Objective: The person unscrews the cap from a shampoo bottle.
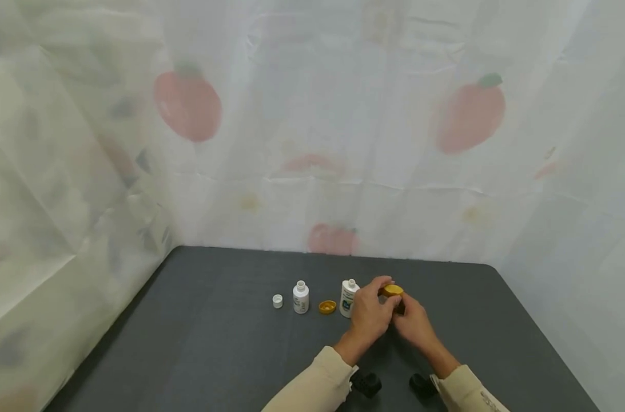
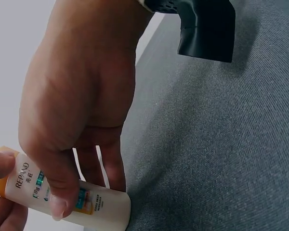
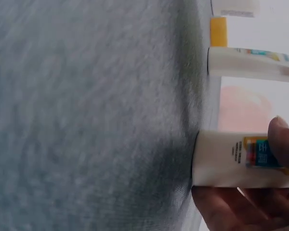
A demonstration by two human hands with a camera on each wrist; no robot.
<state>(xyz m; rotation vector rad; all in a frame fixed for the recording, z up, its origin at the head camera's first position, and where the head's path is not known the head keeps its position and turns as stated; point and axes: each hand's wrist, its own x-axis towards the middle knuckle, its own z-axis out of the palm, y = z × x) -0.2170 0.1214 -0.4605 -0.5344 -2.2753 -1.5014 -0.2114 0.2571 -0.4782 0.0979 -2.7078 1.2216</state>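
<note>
- Your left hand [image 1: 370, 313] is wrapped round a white bottle [image 2: 70, 202], thumb and fingers curled onto its labelled body; its base stands on the dark desk [image 1: 214, 343], right of centre.
- Your right hand [image 1: 414, 323] is pressed in from the other side; its fingers curl under and onto the same bottle, as the right wrist view shows.
- The bottle's yellow cap [image 1: 393, 290] shows above your fingers, on top of the bottle; the head view hides the body behind both hands.
- Just to the left stands a second white bottle [image 1: 349, 297], uncapped, near your left knuckles.
- A loose yellow cap [image 1: 327, 307] lies on the desk beside it.
- Farther left stands a smaller white bottle [image 1: 301, 297], open, and a small white cap [image 1: 277, 301] lies beside it.
</note>
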